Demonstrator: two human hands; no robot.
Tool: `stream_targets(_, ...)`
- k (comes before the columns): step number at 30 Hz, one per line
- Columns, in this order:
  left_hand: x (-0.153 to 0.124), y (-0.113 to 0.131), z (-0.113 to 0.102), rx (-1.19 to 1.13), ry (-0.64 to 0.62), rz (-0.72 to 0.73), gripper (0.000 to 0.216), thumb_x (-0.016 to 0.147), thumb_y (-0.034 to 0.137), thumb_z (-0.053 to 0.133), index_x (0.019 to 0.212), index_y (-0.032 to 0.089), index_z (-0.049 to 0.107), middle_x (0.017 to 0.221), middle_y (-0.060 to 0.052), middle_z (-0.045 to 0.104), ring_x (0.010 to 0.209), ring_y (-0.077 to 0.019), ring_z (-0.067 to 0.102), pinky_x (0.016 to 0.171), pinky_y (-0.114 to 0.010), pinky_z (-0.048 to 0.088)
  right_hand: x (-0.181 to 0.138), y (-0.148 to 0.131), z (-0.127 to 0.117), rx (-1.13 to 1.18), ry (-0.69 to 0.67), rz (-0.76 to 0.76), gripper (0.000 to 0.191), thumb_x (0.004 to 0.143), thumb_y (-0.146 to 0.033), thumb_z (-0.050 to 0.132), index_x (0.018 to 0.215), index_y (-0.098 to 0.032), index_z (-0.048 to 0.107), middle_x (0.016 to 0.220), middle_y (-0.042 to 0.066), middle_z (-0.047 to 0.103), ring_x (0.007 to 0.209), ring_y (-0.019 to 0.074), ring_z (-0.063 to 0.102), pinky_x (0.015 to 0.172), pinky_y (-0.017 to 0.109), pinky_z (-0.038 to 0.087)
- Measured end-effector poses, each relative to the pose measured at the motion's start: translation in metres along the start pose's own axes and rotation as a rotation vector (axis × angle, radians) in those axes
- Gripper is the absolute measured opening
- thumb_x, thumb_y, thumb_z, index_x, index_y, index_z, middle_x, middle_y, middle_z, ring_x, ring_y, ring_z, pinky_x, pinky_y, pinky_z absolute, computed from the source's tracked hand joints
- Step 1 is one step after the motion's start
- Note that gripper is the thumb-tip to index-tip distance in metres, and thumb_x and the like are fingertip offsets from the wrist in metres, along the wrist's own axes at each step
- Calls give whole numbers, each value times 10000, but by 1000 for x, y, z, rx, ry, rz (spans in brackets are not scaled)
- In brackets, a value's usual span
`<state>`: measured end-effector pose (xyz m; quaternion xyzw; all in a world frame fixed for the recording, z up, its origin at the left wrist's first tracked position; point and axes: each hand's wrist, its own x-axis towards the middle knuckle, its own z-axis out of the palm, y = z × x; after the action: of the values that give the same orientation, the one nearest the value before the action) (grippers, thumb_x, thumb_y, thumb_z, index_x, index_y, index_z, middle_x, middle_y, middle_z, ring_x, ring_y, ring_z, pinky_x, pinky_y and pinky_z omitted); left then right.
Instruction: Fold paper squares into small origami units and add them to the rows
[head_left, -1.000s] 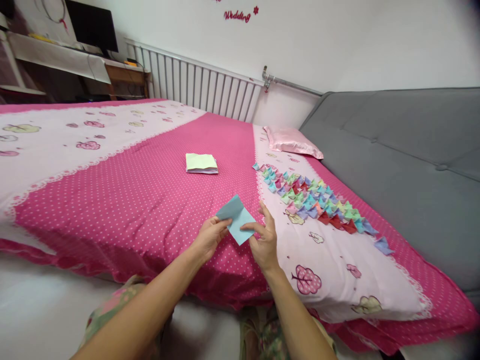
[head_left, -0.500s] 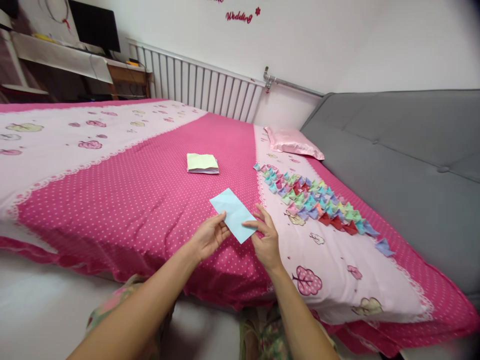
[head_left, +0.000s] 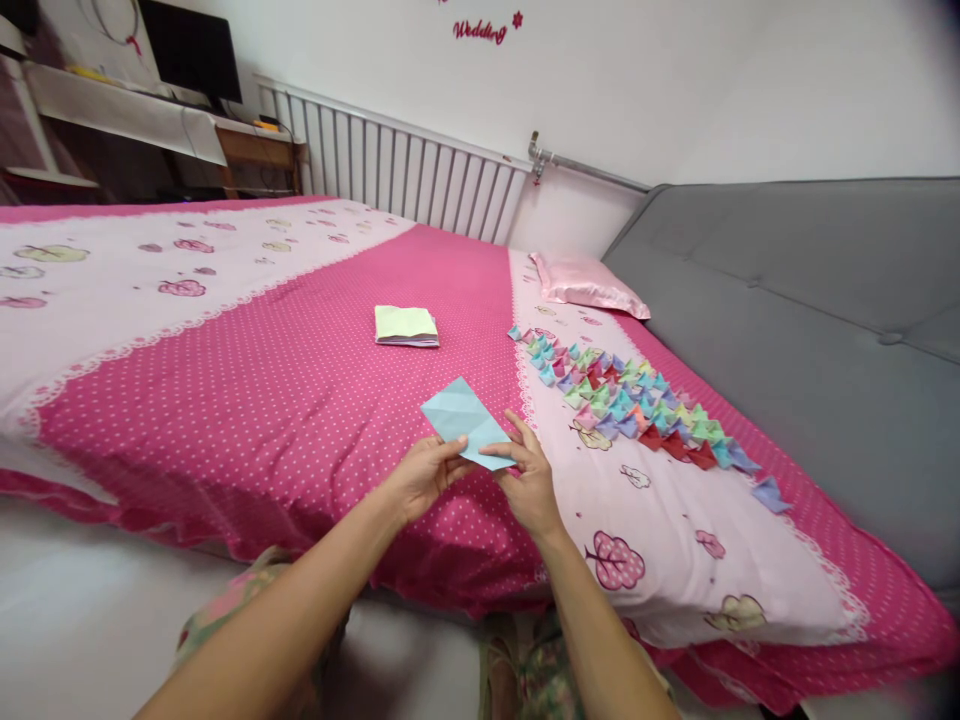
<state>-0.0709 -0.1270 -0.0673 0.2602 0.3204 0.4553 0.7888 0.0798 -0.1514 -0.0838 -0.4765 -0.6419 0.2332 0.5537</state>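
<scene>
A light blue sheet of paper (head_left: 459,412) with crease lines is held in the air over the front part of the bed. My left hand (head_left: 429,478) pinches its lower left edge, the thumb lying on top. On the right side, my right hand (head_left: 527,482) grips the lower right corner between thumb and fingers. The near edge of the paper looks bent or tilted toward me. Beyond the hands, a stack of square paper (head_left: 406,322) with a pale yellow sheet on top lies on the pink bedspread.
Rows of small folded paper boats (head_left: 622,400) in many colours spread over the bed to the right. A pink pillow (head_left: 589,284) lies behind them, beside a grey padded headboard (head_left: 810,290). A radiator (head_left: 390,160) and a desk with a monitor (head_left: 191,55) stand at the back.
My left hand has moved right along the paper, its thumb now on top of the sheet. The near edge has bent up, and creases show more clearly.
</scene>
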Motion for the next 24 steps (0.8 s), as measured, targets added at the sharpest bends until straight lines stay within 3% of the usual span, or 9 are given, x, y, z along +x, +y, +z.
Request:
stream_targets(7,1,-1,-1,35,-30,-6,140,795,122,542,849,96,668,892,-97,704,775,-146,661,709,-200,524,1,-1,2,34,44,99,187,746,-342,603,821,-201,700,1203,105,519,1065,225,528,764,302,489)
stream_targets(11,1,-1,0,61,-44,-18,162,818,143,518,808,94,672,852,-93,712,759,-132,663,725,-193,511,0,0,2,41,129,148,206,741,-351,602,771,-160,672,855,64,647,783,176,599,666,272,473)
stream_targets(14,0,-1,2,67,-49,-17,171,826,151,510,776,105,667,805,-83,716,745,-131,664,735,-211,505,-2,2,3,66,167,203,222,723,-364,615,704,-143,623,634,2,603,611,135,550,598,249,442)
stream_targets(21,0,-8,2,121,-123,55,184,692,198,685,859,121,671,930,-90,698,841,-159,646,811,-251,466,-2,2,7,117,246,258,258,673,-379,650,655,-153,527,584,-42,505,547,103,475,542,221,401)
stream_targets(24,3,-14,0,151,-91,105,234,631,180,732,852,122,677,935,-88,694,829,-158,641,765,-229,470,-3,1,9,146,248,262,255,662,-365,661,672,-164,505,596,-48,499,552,101,483,542,217,405)
